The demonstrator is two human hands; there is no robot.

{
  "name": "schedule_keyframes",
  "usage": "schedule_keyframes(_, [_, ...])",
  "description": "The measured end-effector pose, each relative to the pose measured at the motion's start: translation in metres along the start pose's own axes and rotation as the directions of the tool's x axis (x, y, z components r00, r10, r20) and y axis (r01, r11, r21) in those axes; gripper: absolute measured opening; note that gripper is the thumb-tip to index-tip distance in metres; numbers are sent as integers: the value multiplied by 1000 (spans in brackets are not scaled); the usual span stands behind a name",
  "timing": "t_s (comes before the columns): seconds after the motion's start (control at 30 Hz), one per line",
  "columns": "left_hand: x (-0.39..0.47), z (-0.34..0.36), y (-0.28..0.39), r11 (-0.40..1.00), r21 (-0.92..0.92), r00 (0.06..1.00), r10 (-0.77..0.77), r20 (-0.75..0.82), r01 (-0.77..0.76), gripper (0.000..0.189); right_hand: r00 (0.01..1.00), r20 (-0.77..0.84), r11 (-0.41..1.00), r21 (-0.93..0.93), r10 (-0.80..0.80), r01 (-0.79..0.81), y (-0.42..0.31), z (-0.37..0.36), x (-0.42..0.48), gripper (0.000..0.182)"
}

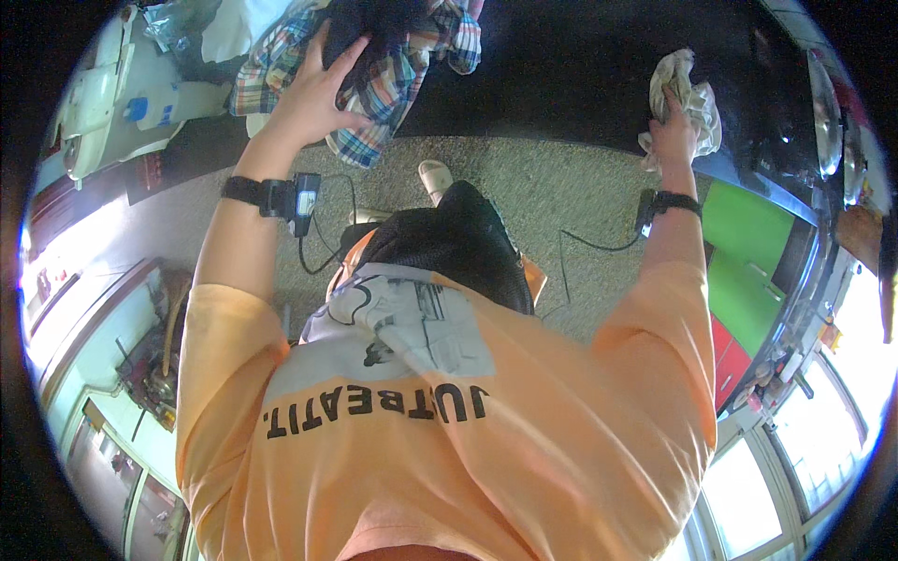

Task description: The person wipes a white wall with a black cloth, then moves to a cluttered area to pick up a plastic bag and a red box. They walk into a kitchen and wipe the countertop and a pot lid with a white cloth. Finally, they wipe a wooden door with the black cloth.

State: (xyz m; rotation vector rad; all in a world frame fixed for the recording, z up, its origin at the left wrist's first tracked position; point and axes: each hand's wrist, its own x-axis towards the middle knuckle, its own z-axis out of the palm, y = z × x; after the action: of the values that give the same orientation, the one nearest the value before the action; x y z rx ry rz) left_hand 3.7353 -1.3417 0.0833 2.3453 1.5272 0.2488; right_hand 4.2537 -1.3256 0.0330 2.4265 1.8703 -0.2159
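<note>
My left hand [309, 105] is at the upper left with its fingers spread. It rests on or just over a plaid cloth [386, 95] in blue, white and orange, which looks like a shirt. Its fingertips reach a black mass [379, 24] amid the plaid, too dark to make out. At the upper right, my right hand [675, 137] grips a crumpled whitish cloth [705, 112] against a black countertop [554, 77]. Part of that cloth hangs below the hand. Both wrists carry a strapped device with a cable.
A clear plastic bottle with a blue cap [137, 109] lies at the left beside a whitish appliance or container [88, 112]. Green cabinet doors [744, 259] stand at the right. Shiny metal cookware [826, 116] sits at the far right. Cables hang over the speckled floor [561, 182].
</note>
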Motion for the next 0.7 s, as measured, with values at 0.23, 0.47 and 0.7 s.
schedule_keyframes(0.23, [10,0,4,988,100,989,-129,72,122,102,816,-71,805,-232,-574,546,-125,9,-56,52])
schedule_keyframes(0.47, [10,-9,10,986,95,986,-144,78,136,100,604,111,614,145,-789,776,-177,10,-133,49])
schedule_keyframes(0.7, [10,-10,13,987,44,979,-162,125,158,106,986,130,900,434,-100,34,-59,-19,-62,59])
